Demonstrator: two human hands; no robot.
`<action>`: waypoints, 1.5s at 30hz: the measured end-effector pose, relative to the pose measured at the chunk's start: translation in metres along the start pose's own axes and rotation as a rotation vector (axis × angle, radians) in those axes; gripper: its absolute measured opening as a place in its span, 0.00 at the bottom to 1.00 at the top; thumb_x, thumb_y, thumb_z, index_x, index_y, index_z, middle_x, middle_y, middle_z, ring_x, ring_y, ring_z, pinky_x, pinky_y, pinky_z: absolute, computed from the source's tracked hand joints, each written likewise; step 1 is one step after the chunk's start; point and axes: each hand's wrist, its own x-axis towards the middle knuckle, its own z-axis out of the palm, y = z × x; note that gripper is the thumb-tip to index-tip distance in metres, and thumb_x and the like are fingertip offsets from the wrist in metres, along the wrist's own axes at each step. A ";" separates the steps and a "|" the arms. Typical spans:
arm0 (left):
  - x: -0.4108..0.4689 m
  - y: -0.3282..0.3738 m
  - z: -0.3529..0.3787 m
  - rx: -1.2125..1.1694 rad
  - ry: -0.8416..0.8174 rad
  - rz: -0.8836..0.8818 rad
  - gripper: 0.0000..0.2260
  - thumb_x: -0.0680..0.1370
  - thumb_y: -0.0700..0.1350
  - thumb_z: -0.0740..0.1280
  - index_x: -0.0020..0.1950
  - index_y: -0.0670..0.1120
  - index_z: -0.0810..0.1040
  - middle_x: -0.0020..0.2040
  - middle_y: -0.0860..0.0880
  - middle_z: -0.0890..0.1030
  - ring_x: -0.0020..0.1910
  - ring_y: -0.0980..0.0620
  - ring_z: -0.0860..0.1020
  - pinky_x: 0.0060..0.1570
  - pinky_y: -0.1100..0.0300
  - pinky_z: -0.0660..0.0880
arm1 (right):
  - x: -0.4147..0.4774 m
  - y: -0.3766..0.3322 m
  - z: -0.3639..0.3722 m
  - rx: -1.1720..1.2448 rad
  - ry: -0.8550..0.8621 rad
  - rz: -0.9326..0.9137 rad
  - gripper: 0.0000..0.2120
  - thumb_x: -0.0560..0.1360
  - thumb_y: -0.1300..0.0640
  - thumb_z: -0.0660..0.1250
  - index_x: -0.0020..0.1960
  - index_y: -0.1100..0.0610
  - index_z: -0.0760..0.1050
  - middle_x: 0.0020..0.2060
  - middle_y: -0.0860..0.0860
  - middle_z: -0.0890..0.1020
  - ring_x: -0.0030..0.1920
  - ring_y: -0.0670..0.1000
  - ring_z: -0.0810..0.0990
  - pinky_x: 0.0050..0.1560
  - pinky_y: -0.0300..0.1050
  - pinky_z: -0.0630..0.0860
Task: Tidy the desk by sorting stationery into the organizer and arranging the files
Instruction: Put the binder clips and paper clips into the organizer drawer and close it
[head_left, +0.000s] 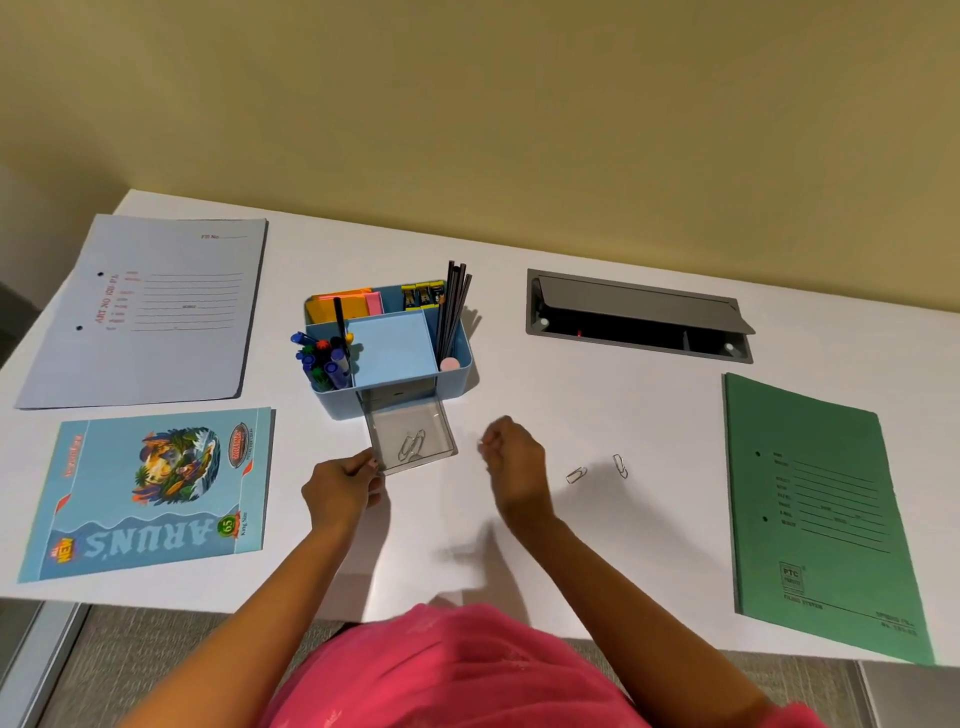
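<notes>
Gripping a front corner of the clear drawer (415, 441), the left hand (340, 486) steadies it while the right hand (511, 457), just right of it, seemingly pinches a paper clip (481, 443); two loose clips (575, 475) lie farther right.

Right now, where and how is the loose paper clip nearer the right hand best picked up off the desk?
Pinch the nearer paper clip across its two long sides, coming from above with the right hand. It lies flat on the desk, thin, so probably only its outer wire edges offer purchase.
</notes>
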 end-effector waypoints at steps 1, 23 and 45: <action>0.000 0.001 0.000 -0.003 0.003 -0.001 0.11 0.77 0.37 0.66 0.58 0.38 0.80 0.43 0.42 0.82 0.39 0.45 0.81 0.34 0.64 0.80 | 0.004 -0.010 0.008 -0.030 -0.026 -0.045 0.08 0.74 0.65 0.63 0.42 0.53 0.71 0.38 0.51 0.78 0.40 0.52 0.77 0.41 0.54 0.77; -0.003 0.003 0.001 0.005 0.008 0.021 0.10 0.77 0.37 0.67 0.57 0.37 0.80 0.40 0.41 0.81 0.39 0.43 0.79 0.28 0.69 0.77 | 0.013 0.017 -0.010 -0.131 0.226 -0.133 0.07 0.73 0.68 0.65 0.44 0.58 0.76 0.41 0.52 0.77 0.40 0.50 0.76 0.41 0.43 0.71; -0.001 0.003 -0.002 0.033 -0.020 0.020 0.09 0.77 0.38 0.67 0.55 0.38 0.81 0.37 0.45 0.81 0.39 0.43 0.81 0.31 0.64 0.79 | 0.030 0.092 -0.089 -0.205 0.322 0.748 0.11 0.75 0.67 0.62 0.57 0.69 0.72 0.54 0.66 0.77 0.54 0.66 0.78 0.51 0.51 0.76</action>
